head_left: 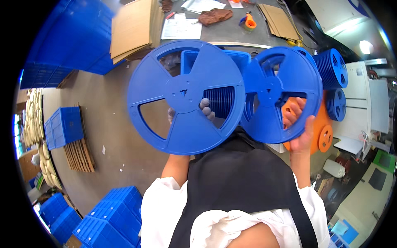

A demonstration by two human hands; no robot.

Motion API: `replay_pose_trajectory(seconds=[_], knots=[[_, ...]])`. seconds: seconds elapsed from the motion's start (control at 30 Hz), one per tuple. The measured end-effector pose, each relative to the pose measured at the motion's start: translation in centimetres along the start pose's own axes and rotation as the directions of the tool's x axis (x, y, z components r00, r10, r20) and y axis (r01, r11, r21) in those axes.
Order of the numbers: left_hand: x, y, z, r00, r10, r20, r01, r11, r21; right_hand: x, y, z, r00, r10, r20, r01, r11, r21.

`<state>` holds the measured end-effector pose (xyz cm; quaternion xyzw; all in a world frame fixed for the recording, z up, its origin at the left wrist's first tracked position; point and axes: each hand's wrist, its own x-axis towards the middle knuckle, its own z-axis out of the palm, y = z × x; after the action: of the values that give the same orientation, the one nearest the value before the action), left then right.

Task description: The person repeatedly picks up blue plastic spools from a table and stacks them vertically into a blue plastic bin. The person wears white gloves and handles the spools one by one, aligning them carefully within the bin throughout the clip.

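A large blue reel flange [188,124], a round plate with three wide cut-outs, is held upright in front of me by my left hand [206,109]. That hand is mostly behind the plate; its grey-covered fingertips show through two of the openings. To the right, my right hand [302,134] grips a second blue reel flange [271,120] by its lower right rim, fingers through a cut-out and thumb outside. More blue discs [219,101] stand in a row behind the left flange. Behind both flanges sits a blue bin [244,58], partly covered.
Ahead is a dark table [231,35] with cardboard sheets [130,29], papers and an orange tape dispenser [249,23]. Stacked blue reels [331,68] and orange discs [326,138] stand at right. Blue crates [64,128] sit at left, some on a wooden pallet [78,155].
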<state>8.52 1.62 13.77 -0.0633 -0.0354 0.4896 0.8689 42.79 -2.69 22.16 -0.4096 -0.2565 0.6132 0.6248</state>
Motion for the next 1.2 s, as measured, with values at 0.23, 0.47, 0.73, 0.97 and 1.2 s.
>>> replay_pose_trajectory(seconds=[0.23, 0.47, 0.73, 0.97, 1.2], knots=[[0.5, 0.7, 0.0, 1.000, -0.010, -0.027, 0.009, 0.997, -0.072, -0.4, -1.4, -2.5, 0.985, -0.062, 0.160, 0.015, 0.960, 0.280], [0.8, 0.6, 0.2, 0.905, 0.146, 0.398, -0.107, 0.987, -0.118, -1.0, -1.6, -3.4, 0.997, -0.068, 0.028, 0.056, 0.947, 0.316], [-1.5, 3.1, -0.5, 0.924, 0.281, 0.259, -0.310, 0.947, 0.081, -0.7, -2.0, -3.9, 0.991, -0.073, 0.115, 0.000, 0.845, 0.535], [-2.0, 2.9, -1.8, 0.934, 0.337, -0.117, -0.303, 0.922, 0.240, 0.8, -1.2, -2.6, 0.971, -0.092, 0.222, -0.070, 0.778, 0.625], [1.2, 0.3, -3.1, 0.910, 0.256, -0.325, 0.020, 0.758, 0.652, 1.5, -0.5, 4.4, 0.951, -0.032, 0.307, 0.001, 0.995, 0.099]])
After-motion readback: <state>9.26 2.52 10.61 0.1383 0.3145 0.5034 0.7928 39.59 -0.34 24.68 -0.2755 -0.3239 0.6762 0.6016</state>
